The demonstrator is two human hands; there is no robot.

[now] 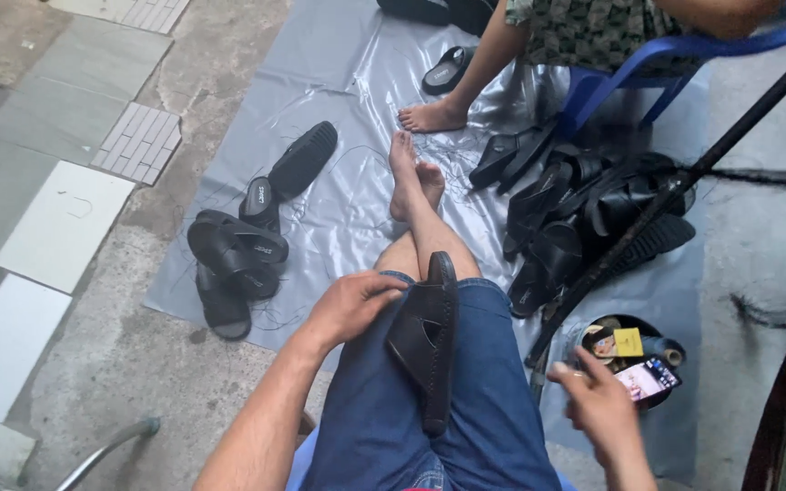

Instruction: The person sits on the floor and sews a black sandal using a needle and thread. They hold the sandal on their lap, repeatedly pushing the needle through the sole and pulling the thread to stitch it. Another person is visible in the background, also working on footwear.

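Here, seated, we have one black sandal (pixel 427 341) lying lengthwise along our thighs on the denim shorts (pixel 466 400), sole side tipped toward the right. Our left hand (pixel 352 305) rests curled against its upper edge, fingertips on the strap side; more a steadying touch than a full clasp. Our right hand (pixel 598 405) is off the sandal, loosely half-open, fingers bent near the small round black tub (pixel 634 359) that holds a phone and a yellow packet; it holds nothing we can make out.

Risks as we judge them:
- The sandal balances on the lap with only one hand on it. A shift of the knees could slide it off onto the grey plastic sheet (pixel 338 209).
- The right hand works close beside the tub; a careless sweep might knock it or the phone out.
- A dark pole (pixel 684 182) slants past the right knee, near that hand.
- Loose threads on the sheet lie about our bare feet (pixel 414 177) and could snag.
- Sandal piles left (pixel 234 259) and right (pixel 584 214) might get mixed.
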